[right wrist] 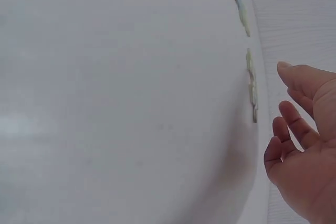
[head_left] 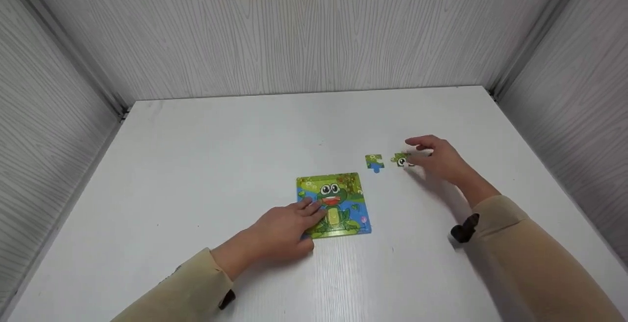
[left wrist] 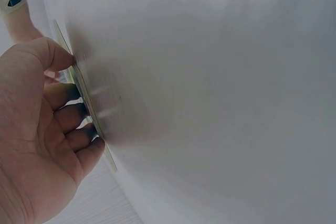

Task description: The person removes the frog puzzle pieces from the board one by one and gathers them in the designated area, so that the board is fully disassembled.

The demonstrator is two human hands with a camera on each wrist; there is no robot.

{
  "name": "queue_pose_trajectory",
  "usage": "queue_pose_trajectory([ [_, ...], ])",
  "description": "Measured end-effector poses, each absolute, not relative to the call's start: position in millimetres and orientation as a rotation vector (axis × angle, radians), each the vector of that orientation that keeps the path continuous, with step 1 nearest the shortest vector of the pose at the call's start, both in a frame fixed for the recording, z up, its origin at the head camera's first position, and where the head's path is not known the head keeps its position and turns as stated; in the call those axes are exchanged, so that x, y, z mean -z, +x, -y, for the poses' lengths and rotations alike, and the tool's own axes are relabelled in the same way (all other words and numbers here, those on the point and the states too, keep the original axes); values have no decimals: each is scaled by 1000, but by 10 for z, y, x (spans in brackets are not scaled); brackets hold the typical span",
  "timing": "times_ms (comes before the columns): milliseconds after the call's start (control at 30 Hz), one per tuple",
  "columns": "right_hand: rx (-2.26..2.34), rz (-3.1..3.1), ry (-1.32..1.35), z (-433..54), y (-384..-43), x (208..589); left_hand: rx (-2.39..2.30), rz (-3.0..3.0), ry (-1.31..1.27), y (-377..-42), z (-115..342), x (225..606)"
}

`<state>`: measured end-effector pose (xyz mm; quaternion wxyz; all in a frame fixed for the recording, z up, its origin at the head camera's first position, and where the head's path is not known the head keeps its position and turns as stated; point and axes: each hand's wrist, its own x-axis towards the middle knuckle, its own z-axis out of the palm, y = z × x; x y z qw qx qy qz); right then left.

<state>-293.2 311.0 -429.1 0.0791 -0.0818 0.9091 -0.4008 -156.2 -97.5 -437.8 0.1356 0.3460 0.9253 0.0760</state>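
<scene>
A square frog jigsaw board point(head_left: 351, 204), green and blue, lies flat on the white table. My left hand point(head_left: 289, 224) rests on its lower left part, fingers stretched over the picture and thumb near the front edge. From the left wrist view, the board point(left wrist: 109, 157) is edge-on, with the left hand point(left wrist: 47, 124) at its edge. My right hand point(head_left: 439, 160) is over a jigsaw piece with a printed eye point(head_left: 402, 161), thumb and fingers apart. The right wrist view shows a gap between the right hand point(right wrist: 307, 135) and that piece point(right wrist: 251, 77).
Left of the eye piece lies another jigsaw piece point(head_left: 374, 159), green and blue, beyond the board's upper right corner. Grey wood-grain panels point(head_left: 294, 32) stand along the back and both sides of the white table point(head_left: 196, 165).
</scene>
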Motion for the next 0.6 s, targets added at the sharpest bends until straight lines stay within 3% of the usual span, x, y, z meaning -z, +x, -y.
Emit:
queue_pose_trajectory([
  [600,1133,-2660,-731,-2284,-2709,4156,-197,-2681,1017,-1564,966,4364],
])
